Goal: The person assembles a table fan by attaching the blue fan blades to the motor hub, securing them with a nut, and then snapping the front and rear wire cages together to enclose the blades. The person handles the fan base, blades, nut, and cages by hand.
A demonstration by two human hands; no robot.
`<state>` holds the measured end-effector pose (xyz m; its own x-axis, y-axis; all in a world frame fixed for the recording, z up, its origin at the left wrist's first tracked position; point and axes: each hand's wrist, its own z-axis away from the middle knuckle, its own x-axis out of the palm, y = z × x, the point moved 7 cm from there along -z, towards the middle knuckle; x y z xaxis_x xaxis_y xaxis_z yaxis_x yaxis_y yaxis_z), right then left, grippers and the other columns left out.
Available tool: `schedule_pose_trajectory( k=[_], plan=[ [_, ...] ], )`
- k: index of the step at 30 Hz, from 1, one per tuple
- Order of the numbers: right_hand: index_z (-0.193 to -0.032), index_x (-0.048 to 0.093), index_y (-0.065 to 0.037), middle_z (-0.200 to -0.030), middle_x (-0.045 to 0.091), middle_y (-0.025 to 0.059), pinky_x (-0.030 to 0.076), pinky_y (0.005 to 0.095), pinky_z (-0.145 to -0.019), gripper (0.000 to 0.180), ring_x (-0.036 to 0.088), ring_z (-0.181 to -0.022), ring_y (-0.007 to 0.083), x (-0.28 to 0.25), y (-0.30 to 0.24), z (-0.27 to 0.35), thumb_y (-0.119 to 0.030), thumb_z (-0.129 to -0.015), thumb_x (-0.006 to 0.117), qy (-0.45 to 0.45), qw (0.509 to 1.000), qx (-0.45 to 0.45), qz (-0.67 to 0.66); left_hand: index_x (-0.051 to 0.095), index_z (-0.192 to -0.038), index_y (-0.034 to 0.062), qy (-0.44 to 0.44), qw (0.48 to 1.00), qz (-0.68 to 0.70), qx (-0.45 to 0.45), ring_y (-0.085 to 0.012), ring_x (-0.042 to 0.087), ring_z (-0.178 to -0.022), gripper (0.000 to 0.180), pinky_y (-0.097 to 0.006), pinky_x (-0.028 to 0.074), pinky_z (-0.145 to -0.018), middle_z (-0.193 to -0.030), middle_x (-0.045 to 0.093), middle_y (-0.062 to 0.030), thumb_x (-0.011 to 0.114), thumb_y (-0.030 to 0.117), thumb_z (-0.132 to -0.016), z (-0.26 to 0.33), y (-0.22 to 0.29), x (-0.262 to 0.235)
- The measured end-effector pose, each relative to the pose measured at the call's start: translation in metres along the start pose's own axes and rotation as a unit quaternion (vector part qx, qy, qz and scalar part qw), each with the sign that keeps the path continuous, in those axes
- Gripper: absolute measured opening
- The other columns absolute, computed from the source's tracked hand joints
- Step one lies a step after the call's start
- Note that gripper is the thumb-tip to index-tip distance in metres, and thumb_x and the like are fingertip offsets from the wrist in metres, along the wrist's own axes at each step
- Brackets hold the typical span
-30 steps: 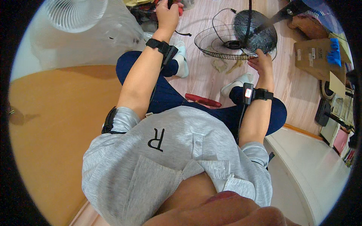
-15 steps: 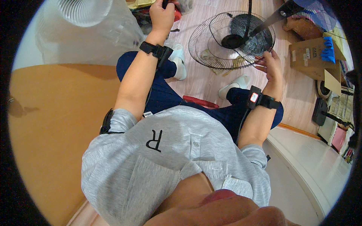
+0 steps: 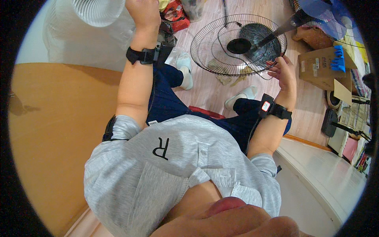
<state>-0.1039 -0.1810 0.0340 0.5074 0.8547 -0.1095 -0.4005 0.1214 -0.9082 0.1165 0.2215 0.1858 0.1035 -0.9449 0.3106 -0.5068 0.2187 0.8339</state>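
My right hand (image 3: pixel 281 71) has come off the rim of the black wire fan guard (image 3: pixel 237 43) and now hovers just beside its near edge, fingers loosely spread, holding nothing. The guard lies on the wooden floor (image 3: pixel 205 91) before my feet. My left hand (image 3: pixel 143 12) has lifted toward the red bag (image 3: pixel 175 17); its grip I cannot tell.

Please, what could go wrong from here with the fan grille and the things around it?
The right hand touches only the edge of the wire fan grille, so the grille might tip or slide. Its thin wires could pinch the fingers. The left hand reaches toward the red bag among clutter, which it might knock over.
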Motion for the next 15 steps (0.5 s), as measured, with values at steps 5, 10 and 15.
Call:
schedule_pose_trajectory(
  k=[5,10,15],
  plan=[
    [-0.143,0.045,-0.001,-0.097,0.073,0.0149,0.061,0.0298,-0.06,0.059,0.07,-0.07,0.017,0.001,0.003,0.003,-0.023,-0.091,0.062,0.024,1.0,-0.01,0.0,0.071,-0.109,0.0023,-0.125,0.983,-0.135,0.027,-0.0092,0.061,-0.078,0.016,-0.025,0.049,-0.073,-0.084,0.068,0.0011,0.065,0.015,-0.102,0.011,0.003,0.02],
    [-0.143,0.043,0.002,-0.091,0.071,0.0131,0.062,0.0313,-0.059,0.061,0.071,-0.07,0.0195,-0.002,0.001,0.003,-0.024,-0.092,0.065,0.036,0.998,-0.015,-0.044,0.071,-0.117,0.0071,-0.318,0.939,-0.13,0.019,-0.0073,0.065,-0.076,0.021,-0.024,0.053,-0.07,-0.091,0.073,-0.0013,0.066,0.02,-0.1,0.062,-0.034,0.059],
    [-0.134,0.048,0.002,-0.087,0.066,0.0115,0.062,0.0349,-0.063,0.054,0.071,-0.073,0.0223,-0.004,-0.001,0.004,-0.027,-0.092,0.067,0.03,0.997,0.001,-0.07,0.071,-0.105,0.0046,-0.406,0.881,-0.24,-0.025,-0.0094,0.061,-0.071,0.028,-0.027,0.05,-0.068,-0.084,0.071,-0.001,0.078,0.028,-0.09,0.126,-0.057,0.075]
  ],
)
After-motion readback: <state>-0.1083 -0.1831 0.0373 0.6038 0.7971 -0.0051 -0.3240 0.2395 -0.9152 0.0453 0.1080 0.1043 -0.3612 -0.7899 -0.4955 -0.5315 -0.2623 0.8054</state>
